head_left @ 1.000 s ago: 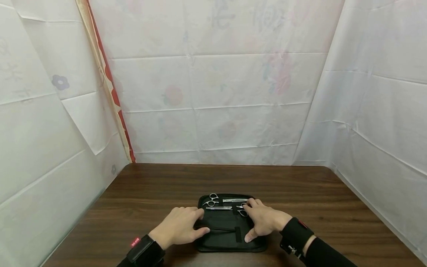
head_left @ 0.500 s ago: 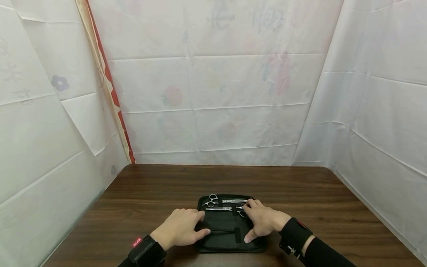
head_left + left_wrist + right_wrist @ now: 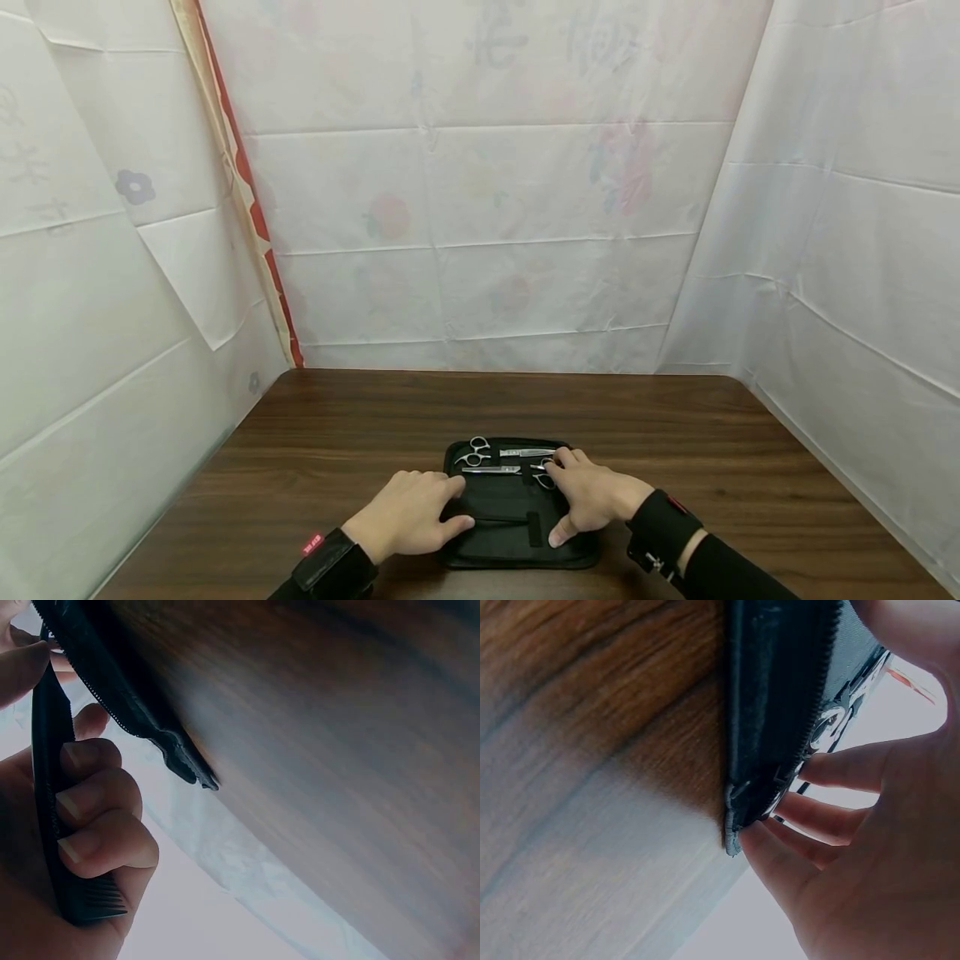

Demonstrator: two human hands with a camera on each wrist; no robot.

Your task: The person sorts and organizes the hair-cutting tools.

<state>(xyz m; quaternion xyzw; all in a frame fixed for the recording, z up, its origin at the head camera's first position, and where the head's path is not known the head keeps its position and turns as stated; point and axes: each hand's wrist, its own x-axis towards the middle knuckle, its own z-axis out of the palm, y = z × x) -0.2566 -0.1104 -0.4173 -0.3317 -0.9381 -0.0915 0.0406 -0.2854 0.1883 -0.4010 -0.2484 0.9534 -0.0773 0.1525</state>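
Note:
On the table lies an open black zip case (image 3: 487, 554). My left hand (image 3: 405, 517) grips a black comb (image 3: 51, 765), its fingers curled round it and the teeth (image 3: 94, 904) showing beside the palm. A thin black length of the comb (image 3: 501, 522) runs from the left thumb across the case to a black strap (image 3: 535, 529). My right hand (image 3: 596, 492) rests spread over the case's right side, fingertips at the rim and by a scissor handle, thumb on the lining. Two silver scissors lie in the upper half: one pair (image 3: 474, 458) above, another (image 3: 491, 470) below.
A brown wood-grain table (image 3: 360, 408) surrounds the case. White printed sheeting (image 3: 480, 208) stands behind it and on both sides, with a red and cream strip (image 3: 247, 192) at the back left corner.
My left hand has shifted slightly to the right, bringing the comb a little along the case. The right hand and the scissors have stayed in place.

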